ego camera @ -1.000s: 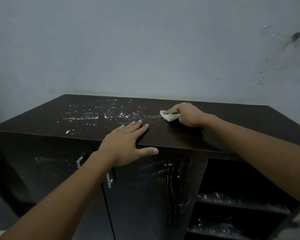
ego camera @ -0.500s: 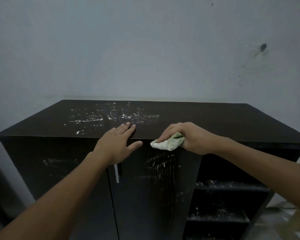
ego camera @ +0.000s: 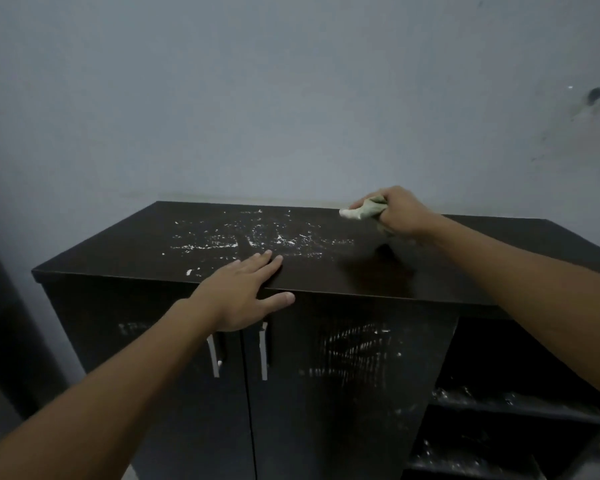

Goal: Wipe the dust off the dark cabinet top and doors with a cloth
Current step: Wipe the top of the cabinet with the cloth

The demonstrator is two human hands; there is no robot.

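Observation:
The dark cabinet top (ego camera: 326,275) carries a patch of white dust (ego camera: 257,239) across its left-middle. My right hand (ego camera: 400,213) is at the back edge near the wall, shut on a crumpled pale green cloth (ego camera: 362,209) that touches the top. My left hand (ego camera: 246,294) lies flat and open on the front edge, thumb hanging over the doors. Both closed doors (ego camera: 326,393) show dusty smears, the right one (ego camera: 355,355) more heavily.
A grey wall (ego camera: 291,98) stands directly behind the cabinet. Two metal door handles (ego camera: 263,351) hang below my left hand. An open compartment with dusty shelves (ego camera: 506,407) fills the cabinet's right side.
My right hand carried the cloth from the front edge of the top back to the rear edge by the wall. The left hand stayed planted on the front edge.

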